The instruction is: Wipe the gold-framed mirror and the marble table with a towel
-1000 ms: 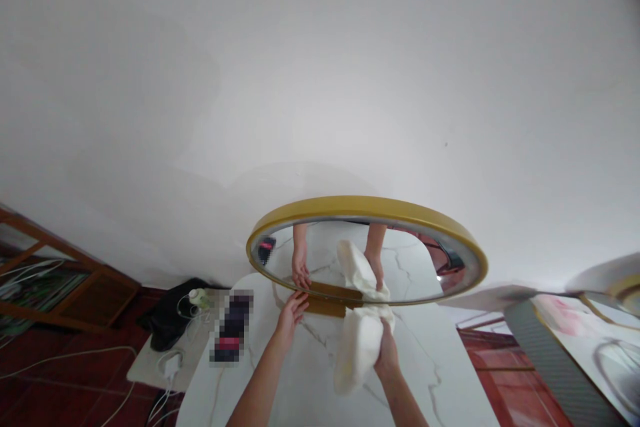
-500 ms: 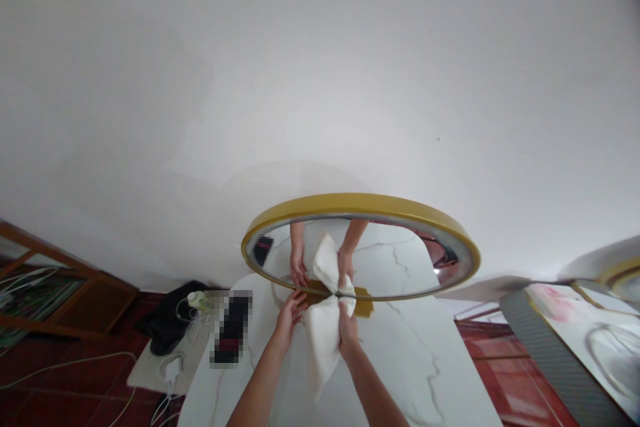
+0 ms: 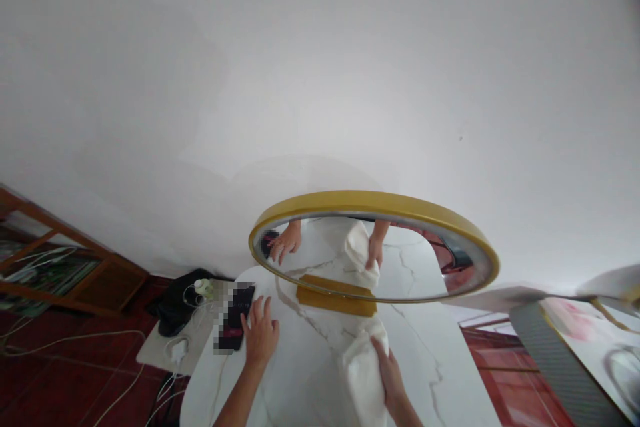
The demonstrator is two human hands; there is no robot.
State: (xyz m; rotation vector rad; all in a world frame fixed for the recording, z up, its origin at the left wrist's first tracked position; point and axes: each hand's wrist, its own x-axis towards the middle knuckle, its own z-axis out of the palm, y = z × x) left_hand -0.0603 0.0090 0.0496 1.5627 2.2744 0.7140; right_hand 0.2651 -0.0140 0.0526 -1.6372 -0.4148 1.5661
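Observation:
A white cloth (image 3: 364,373) hangs bunched in my right hand (image 3: 390,370), its fingers and thumb closed on the edge. My left hand (image 3: 261,333) has its fingers spread over the left part of the white marbled table (image 3: 305,373), beside a dark pixelated object (image 3: 235,320). In front of both hands stands a round mirror (image 3: 320,253) with a gold frame (image 3: 360,200). Its flat gold base (image 3: 335,300) rests on the tabletop. Both hands and the cloth show as reflections in the glass.
Behind the mirror rises a white wall (image 3: 320,67). At left, a small side table (image 3: 163,350) carries a bottle (image 3: 203,288), a white charger (image 3: 179,349) and cables, near a wooden shelf (image 3: 107,280). A grey ribbed-sided piece of furniture (image 3: 560,353) stands at right.
My left hand has left the mirror's base and moved left toward the dark object. My right hand has drawn the cloth back and right, uncovering the gold base.

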